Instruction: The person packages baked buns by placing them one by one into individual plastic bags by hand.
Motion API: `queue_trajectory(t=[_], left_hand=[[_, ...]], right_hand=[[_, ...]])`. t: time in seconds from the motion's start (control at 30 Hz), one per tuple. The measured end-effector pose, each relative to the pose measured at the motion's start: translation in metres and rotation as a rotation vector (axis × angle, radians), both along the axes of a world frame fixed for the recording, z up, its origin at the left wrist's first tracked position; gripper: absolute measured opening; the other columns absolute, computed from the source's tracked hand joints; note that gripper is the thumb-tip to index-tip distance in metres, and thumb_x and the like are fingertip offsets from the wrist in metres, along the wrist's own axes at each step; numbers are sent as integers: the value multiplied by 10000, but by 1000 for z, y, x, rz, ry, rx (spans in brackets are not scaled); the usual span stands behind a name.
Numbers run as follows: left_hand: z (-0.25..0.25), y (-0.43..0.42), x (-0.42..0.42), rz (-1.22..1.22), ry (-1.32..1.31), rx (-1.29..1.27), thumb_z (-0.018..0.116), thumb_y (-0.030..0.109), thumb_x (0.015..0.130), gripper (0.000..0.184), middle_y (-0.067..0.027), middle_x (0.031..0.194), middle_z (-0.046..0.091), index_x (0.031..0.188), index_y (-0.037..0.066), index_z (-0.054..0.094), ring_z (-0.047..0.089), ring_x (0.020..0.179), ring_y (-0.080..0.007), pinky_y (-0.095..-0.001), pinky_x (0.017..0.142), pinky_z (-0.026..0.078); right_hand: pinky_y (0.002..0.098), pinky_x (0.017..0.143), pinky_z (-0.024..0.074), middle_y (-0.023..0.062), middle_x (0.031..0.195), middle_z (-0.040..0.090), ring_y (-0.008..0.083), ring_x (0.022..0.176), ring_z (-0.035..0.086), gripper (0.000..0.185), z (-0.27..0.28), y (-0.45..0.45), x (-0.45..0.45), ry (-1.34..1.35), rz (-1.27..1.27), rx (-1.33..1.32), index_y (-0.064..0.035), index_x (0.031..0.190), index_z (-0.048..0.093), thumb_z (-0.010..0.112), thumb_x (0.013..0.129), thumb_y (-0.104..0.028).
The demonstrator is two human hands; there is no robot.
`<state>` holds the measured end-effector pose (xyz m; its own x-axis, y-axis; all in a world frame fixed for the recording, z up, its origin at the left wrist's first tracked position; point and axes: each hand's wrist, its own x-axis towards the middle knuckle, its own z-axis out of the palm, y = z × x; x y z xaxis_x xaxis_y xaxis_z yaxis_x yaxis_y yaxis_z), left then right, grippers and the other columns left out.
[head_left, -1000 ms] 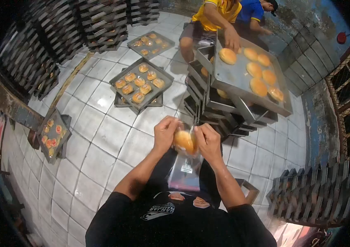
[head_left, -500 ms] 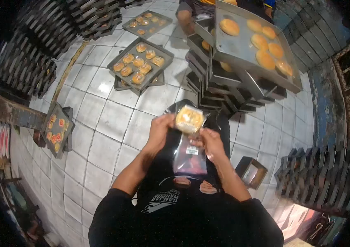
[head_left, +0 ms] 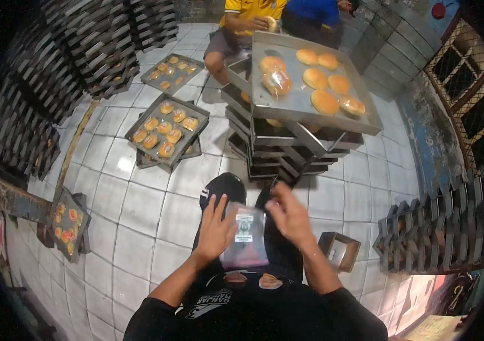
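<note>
My left hand (head_left: 217,228) is open, its fingers spread over the left side of a stack of clear plastic bags (head_left: 251,250) on my lap. The top bag bears a white printed label (head_left: 244,227). My right hand (head_left: 291,220) hovers to the right of the bags, somewhat blurred, fingers loosely bent and apart with no object visible in them. Beyond it, a large metal tray (head_left: 310,108) tops a stack of trays. It carries several round golden buns (head_left: 314,78), and a bun in shiny clear wrap (head_left: 276,83) lies at its left side.
Trays of wrapped buns (head_left: 165,126) lie on the tiled floor ahead-left, with a tray of decorated buns (head_left: 68,227) farther left. A small metal box (head_left: 339,251) sits right of my legs. Stacked dark trays (head_left: 432,236) flank me. Opposite, a person in yellow (head_left: 247,17) holds a bun.
The wrapped bun has left my hands; a wrapped bun now shows on the top tray's left side. My left hand has opened over the bags. The view has tilted up.
</note>
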<state>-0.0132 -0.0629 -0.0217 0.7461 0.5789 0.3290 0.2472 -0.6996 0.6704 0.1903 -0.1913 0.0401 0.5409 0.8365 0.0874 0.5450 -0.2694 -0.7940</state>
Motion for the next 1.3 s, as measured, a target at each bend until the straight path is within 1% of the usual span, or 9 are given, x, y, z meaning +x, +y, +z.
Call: queue_trajectory(t=[0.13, 0.23, 0.33, 0.47, 0.53, 0.6, 0.87, 1.17, 1.3], left_hand=[[-25, 6, -23, -230, 42, 221, 757, 92, 859, 358, -282, 1555, 428, 1216, 96, 732, 329, 1472, -499, -574, 1192, 311], [-12, 8, -14, -301, -126, 242, 760, 91, 857, 376, -292, 1566, 413, 1227, 42, 722, 372, 1460, -471, -526, 1168, 370], [13, 22, -8, -297, -1, -1043, 649, 135, 1007, 227, -182, 1115, 740, 1165, -12, 720, 721, 1013, -242, -345, 898, 563], [15, 42, 5, -156, -188, -1287, 594, 164, 1052, 230, -99, 843, 724, 1011, -38, 697, 687, 733, -150, -294, 712, 547], [-3, 50, 11, -153, -254, -1213, 573, 171, 1060, 240, -143, 929, 739, 1039, -40, 686, 714, 803, -179, -310, 751, 567], [-13, 45, 19, 13, -446, -1399, 550, 186, 1067, 257, -191, 1037, 738, 1065, -43, 665, 733, 888, -222, -335, 808, 584], [-31, 56, 12, 26, -398, -1395, 537, 172, 1068, 302, -193, 1087, 735, 1149, -85, 674, 741, 936, -240, -357, 841, 601], [-9, 56, 25, 176, -517, -1502, 486, 344, 1066, 447, -224, 1106, 699, 1247, -60, 549, 728, 955, -295, -376, 825, 596], [-7, 75, 30, 271, -742, -1480, 490, 292, 1069, 371, -217, 1098, 710, 1152, -55, 593, 717, 970, -286, -372, 821, 587]], right_hand=[[411, 892, 563, 222, 1122, 667, 399, 1040, 670, 402, -25, -15, -35, -426, 233, 194, 30, 1237, 614, 727, 891, -140], [428, 808, 556, 174, 990, 652, 374, 941, 668, 212, -17, -13, -15, -116, 353, -52, -9, 1067, 659, 714, 895, -119], [432, 762, 544, 141, 912, 642, 362, 883, 661, 152, 38, 33, 32, -326, 548, 207, -27, 984, 661, 722, 893, -132], [429, 943, 522, 189, 1144, 698, 351, 1078, 670, 399, 132, 152, 138, -397, 193, 219, 14, 1179, 661, 663, 967, -323], [373, 928, 520, 147, 1152, 735, 241, 1058, 678, 543, 120, 220, 211, -589, 88, 201, 0, 1322, 628, 624, 1005, -441], [418, 983, 516, 228, 1251, 696, 365, 1144, 677, 565, 106, 269, 259, -529, 116, -76, 2, 1320, 639, 599, 1011, -469], [387, 785, 551, 187, 900, 748, 269, 874, 727, 732, 87, 368, 343, -449, -12, -403, 77, 1083, 728, 635, 930, -633], [355, 844, 531, 162, 1162, 675, 220, 1037, 652, 733, 116, 324, 277, -39, 127, -224, 58, 1335, 567, 823, 830, -408], [350, 901, 520, 147, 1194, 658, 207, 1065, 643, 668, 175, 235, 173, 77, 106, 374, 38, 1373, 522, 814, 868, -287]])
